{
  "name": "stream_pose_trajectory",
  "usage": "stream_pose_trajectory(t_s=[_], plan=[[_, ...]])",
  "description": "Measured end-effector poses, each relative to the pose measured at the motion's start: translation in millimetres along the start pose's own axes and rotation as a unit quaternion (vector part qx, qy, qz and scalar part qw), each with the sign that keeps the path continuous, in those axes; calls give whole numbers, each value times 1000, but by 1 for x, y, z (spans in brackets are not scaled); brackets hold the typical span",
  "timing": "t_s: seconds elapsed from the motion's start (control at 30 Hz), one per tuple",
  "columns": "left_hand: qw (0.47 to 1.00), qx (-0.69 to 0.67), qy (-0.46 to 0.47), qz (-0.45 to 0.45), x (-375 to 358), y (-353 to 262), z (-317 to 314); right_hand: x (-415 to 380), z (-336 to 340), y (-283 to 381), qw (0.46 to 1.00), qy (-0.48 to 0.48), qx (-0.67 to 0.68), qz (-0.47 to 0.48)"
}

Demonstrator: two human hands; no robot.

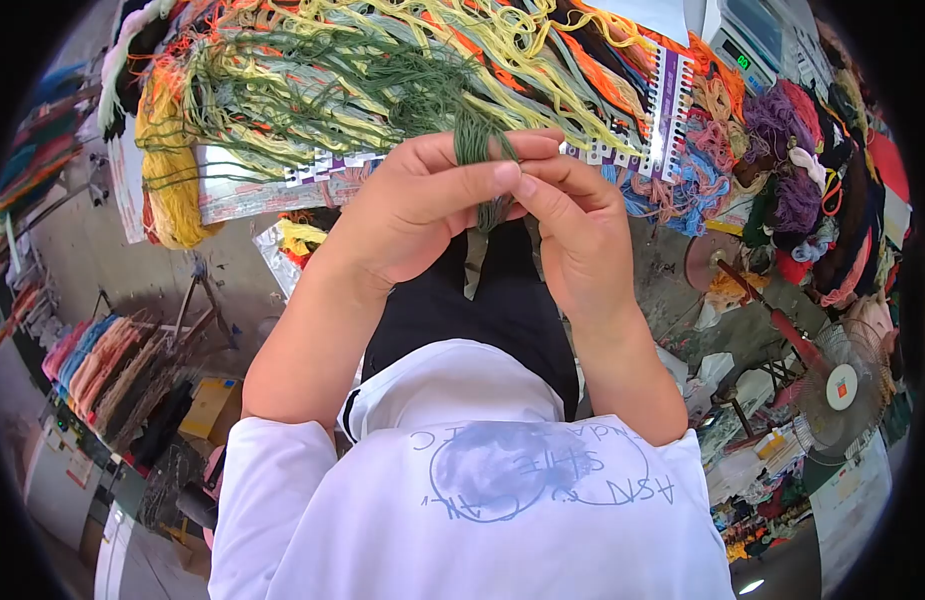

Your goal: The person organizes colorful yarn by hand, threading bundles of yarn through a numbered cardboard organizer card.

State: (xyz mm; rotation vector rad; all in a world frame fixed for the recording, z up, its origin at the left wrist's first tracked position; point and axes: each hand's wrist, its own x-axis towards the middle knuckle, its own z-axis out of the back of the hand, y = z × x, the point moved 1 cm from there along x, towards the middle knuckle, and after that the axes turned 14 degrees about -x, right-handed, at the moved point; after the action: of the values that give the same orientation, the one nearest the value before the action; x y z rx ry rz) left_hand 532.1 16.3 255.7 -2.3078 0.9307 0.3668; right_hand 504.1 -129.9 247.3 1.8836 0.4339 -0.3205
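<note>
My left hand is closed around a bundle of dark green thread, which passes over its fingers and hangs out below them. The fingertips of my right hand are pinched together at the edge of the same bundle, touching my left thumb and fingertips. What lies right between the fingertips is hidden. Beyond my hands, long loose strands of yellow and pale green thread spread over the table, mixed with orange and grey ones. More dark green strands trail across them to the left.
White and purple punched thread cards lie under the strands. A yellow skein hangs over the table's left edge. At the back right stands a scale with a green display. Coloured yarn heaps line the right, above a fan.
</note>
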Motion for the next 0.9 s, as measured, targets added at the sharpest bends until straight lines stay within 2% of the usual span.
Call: stream_pose_trajectory(t_s=[0.1,0.33,0.4,0.47,0.5,0.53,0.57,0.6,0.63,0.67,0.73,0.8,0.87,0.9], plan=[[999,-52,5,-10,1,2,3,-1,1,-3,1000,-10,-15,2],[998,-59,-3,-21,6,0,7,-4,-5,1,995,-80,57,24],[997,-67,21,13,12,-4,23,-3,5,0,993,-96,68,26],[999,-43,-16,-21,18,-13,46,-2,34,-4,985,23,170,-25],[993,-109,52,-1,22,-25,71,-9,52,0,971,39,232,-32],[991,-131,-5,-29,17,-42,85,-15,82,6,974,22,224,-38],[985,-168,17,-13,15,-67,123,-23,120,12,975,2,216,-45],[987,-117,-85,-69,5,-90,139,-33,164,16,975,3,218,-45],[988,-113,-86,-63,-4,-121,176,-48,206,26,979,-48,194,-48],[978,-85,-161,-101,-15,-148,196,-65,255,32,971,-100,211,-59],[973,-82,-193,-101,-35,-209,245,-107,351,50,968,-170,179,-41],[965,-81,-222,-116,-57,-277,311,-166,466,67,938,-310,143,-57],[948,-117,-247,-165,-70,-325,336,-241,576,80,878,-454,143,-58],[945,-107,-243,-189,-70,-336,331,-269,598,88,821,-557,118,-47]])
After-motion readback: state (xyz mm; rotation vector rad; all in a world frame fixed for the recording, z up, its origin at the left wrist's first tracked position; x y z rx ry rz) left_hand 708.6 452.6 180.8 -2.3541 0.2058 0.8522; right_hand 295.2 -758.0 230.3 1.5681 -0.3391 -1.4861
